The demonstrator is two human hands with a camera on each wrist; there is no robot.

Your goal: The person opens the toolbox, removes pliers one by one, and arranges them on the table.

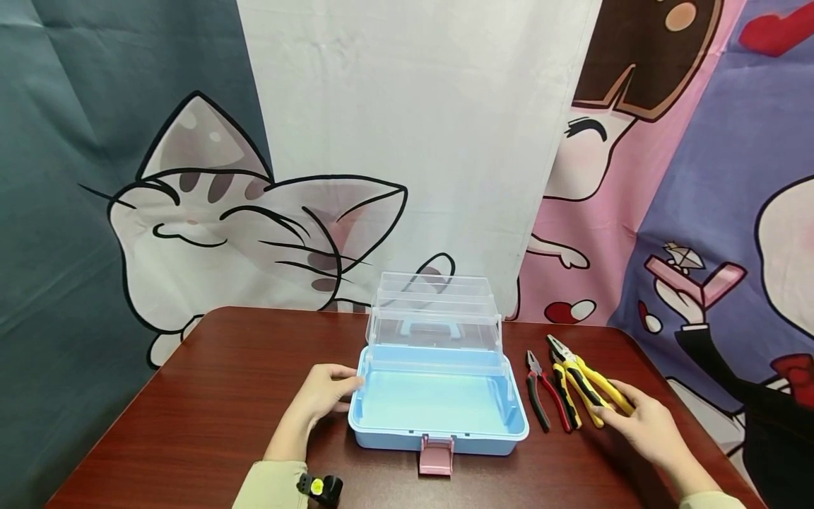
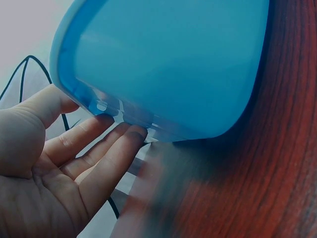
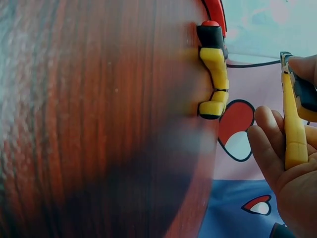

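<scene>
A light-blue toolbox [image 1: 439, 444] with a clear lid [image 1: 435, 318] swung up stands on the table, its inside bare. At its left side my left hand [image 1: 326, 389] holds the wall near the rim; in the left wrist view the thumb sits at the rim and the fingertips lie against the outer side. My right hand [image 1: 651, 428] grips a pair of yellow-and-black pliers [image 1: 588, 382] by the handles, jaws pointing away and to the left. Beside them lie a second yellow-and-black pair of pliers [image 1: 567, 399] and red-and-black pliers [image 1: 540, 392].
A pink latch [image 1: 436, 456] hangs down at the toolbox front. The brown wooden table [image 1: 222, 396] ends at a printed cloth backdrop [image 1: 413, 141]. Near my left sleeve is a small black device [image 1: 321, 489] with a yellow-green spot.
</scene>
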